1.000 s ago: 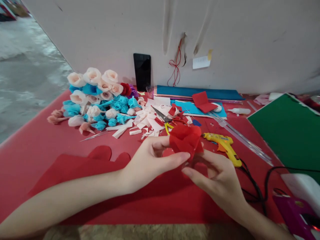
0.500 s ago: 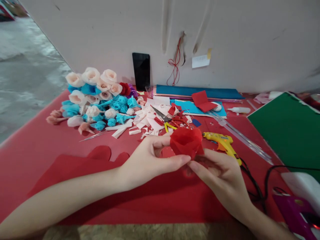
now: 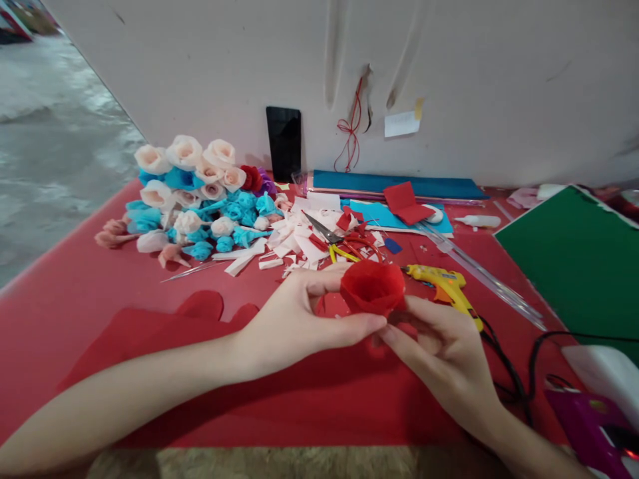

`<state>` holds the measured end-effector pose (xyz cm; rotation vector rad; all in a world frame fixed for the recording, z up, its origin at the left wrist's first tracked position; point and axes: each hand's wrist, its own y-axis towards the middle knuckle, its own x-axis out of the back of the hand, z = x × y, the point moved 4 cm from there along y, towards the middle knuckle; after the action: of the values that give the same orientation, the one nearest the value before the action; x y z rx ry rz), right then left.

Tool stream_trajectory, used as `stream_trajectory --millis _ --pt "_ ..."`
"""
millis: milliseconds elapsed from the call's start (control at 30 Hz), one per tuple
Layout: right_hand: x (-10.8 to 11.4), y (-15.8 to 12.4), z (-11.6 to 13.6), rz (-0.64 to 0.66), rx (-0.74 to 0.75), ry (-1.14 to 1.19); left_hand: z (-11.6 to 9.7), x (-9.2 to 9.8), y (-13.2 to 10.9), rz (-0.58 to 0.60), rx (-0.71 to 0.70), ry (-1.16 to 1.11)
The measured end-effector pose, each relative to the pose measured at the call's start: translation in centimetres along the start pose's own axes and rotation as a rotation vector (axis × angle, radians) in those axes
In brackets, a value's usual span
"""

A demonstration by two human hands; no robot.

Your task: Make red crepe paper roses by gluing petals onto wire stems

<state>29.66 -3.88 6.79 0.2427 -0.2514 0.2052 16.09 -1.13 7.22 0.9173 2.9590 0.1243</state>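
A red paper rose [image 3: 373, 286] is held upright just above the red table covering [image 3: 74, 299], its open cup facing me. My left hand [image 3: 304, 319] pinches the rose's base from the left, thumb and forefinger closed on it. My right hand [image 3: 439, 346] grips the lower part of the same rose from the right, fingers curled under it. What lies below the bloom is hidden by my fingers.
A yellow glue gun [image 3: 449, 289] lies just right of the rose, its black cord [image 3: 519, 372] trailing right. Scissors [image 3: 329, 239] and paper scraps [image 3: 294, 239] sit behind; a pile of white and blue paper roses [image 3: 190, 193] at back left. Green sheet [image 3: 579, 259] right, red cut-out sheet [image 3: 164, 326] left.
The rose has been turned and tightened into a rounder cup. My right-hand fingers have closed in nearer my left thumb under the bloom. My arms have hardly shifted.
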Motion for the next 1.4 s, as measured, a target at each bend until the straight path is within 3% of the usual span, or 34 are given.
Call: stream_trajectory --millis 167,333,467,633,767,900,1133,1400 --pt "0.6 -0.3 0.1 -0.017 -0.066 0.010 -0.1 0.1 0.0 0.008 -0.036 0.005" --pt "1.3 -0.3 -0.1 0.130 -0.211 0.195 -0.1 1.6 0.8 0.047 -0.093 -0.141" --pt "1.6 0.0 -0.2 0.252 -0.302 0.235 0.2 2.3 1.0 0.146 -0.143 0.104" --pt "1.3 -0.1 -0.5 0.404 -0.343 0.121 -0.2 1.3 0.4 0.238 -0.385 0.456" --pt "1.0 -0.4 -1.2 0.351 -0.355 0.128 -0.8 0.7 0.3 0.216 -0.569 0.597" --pt "0.9 -0.6 -1.2 0.331 -0.287 0.042 -0.9 0.6 0.3 0.247 -0.666 0.592" --pt "1.0 -0.4 -0.5 0.321 -0.210 -0.085 -0.9 0.4 0.4 0.329 -0.653 0.684" --pt "1.2 -0.4 -0.4 0.228 -0.072 -0.152 -1.2 0.2 0.3 0.351 -0.748 0.804"
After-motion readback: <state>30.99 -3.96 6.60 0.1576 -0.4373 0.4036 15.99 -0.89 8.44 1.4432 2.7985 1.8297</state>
